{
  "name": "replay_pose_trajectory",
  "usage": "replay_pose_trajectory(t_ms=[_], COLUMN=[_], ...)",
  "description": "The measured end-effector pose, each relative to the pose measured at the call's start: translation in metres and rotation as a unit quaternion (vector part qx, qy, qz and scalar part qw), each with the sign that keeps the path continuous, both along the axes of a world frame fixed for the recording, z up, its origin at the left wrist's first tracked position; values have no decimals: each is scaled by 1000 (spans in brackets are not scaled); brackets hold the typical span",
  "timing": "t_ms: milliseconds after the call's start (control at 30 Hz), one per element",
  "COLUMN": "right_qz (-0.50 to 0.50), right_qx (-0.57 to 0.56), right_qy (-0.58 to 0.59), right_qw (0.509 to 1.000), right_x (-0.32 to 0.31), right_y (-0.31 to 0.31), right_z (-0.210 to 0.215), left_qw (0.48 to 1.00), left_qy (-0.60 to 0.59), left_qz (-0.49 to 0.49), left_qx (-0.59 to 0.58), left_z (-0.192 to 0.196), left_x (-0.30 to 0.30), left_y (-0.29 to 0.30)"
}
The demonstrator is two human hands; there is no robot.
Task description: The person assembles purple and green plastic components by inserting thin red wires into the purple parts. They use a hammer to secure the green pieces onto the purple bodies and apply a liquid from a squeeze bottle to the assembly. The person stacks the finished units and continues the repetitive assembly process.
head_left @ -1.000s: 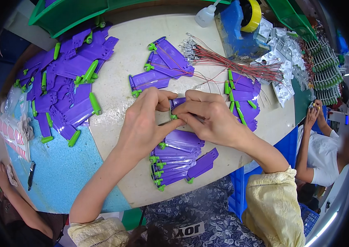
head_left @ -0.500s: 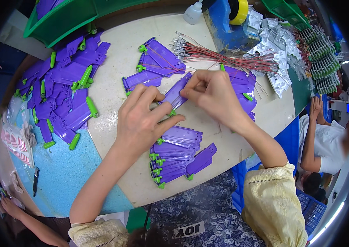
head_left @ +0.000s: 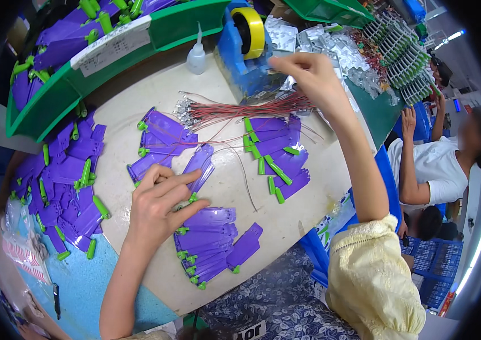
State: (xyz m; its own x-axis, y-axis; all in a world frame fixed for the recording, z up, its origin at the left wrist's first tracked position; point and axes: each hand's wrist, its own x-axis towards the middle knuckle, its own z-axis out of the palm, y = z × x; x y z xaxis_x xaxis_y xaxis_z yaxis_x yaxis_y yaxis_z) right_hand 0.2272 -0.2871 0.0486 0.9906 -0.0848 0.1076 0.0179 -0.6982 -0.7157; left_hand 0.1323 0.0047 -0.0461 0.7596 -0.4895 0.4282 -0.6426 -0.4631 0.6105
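Observation:
My left hand [head_left: 158, 201] holds a flat purple plastic panel [head_left: 199, 161] with a green end against the table, thumb and fingers closed on its lower part. A thin red wire [head_left: 243, 164] trails from near this panel over the tabletop. My right hand [head_left: 317, 79] is raised at the blue tape dispenser [head_left: 235, 62] with its yellow roll [head_left: 256, 33]; its thumb and forefinger are drawn together, and whatever lies between them is too small to make out. Below my left hand a fanned row of purple panels [head_left: 206, 238] lies with green ends.
A bundle of red wires [head_left: 252, 110] lies below the dispenser. More purple panels sit at left [head_left: 62, 187] and right [head_left: 286, 156]. A green bin [head_left: 53, 107], a white squeeze bottle [head_left: 196, 56] and silvery parts [head_left: 320, 45] stand farther back. A person in white [head_left: 433, 164] works at right.
My right hand has left the panel and moved up and right to the tape dispenser. My left hand stays on the panel. The whole view has shifted, bringing the green bin further in.

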Motion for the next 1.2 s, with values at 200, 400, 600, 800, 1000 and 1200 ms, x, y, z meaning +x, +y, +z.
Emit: replay_pose_trajectory(t_ms=[200, 400, 600, 800, 1000, 1200], right_qz=[-61, 5, 232, 244, 192, 312], right_qx=[362, 103, 279, 116, -39, -159], right_qy=[126, 145, 229, 180, -121, -255], right_qw=[922, 984, 903, 946, 973, 901], right_x=[-9, -10, -102, -99, -87, -43], right_y=[-9, -3, 64, 82, 85, 74], right_z=[-11, -9, -46, -67, -64, -72], left_qw=[1000, 999, 993, 998, 998, 994], left_qy=[12, 43, 111, -7, 17, 67], left_qz=[1, 0, 10, 57, 60, 90], left_qx=[-15, -17, -49, -24, 8, -8], left_z=[1, 2, 2, -8, -6, -2], left_x=[0, 1, -2, -13, -17, -14], left_y=[-2, 6, 1, 4, 0, -4])
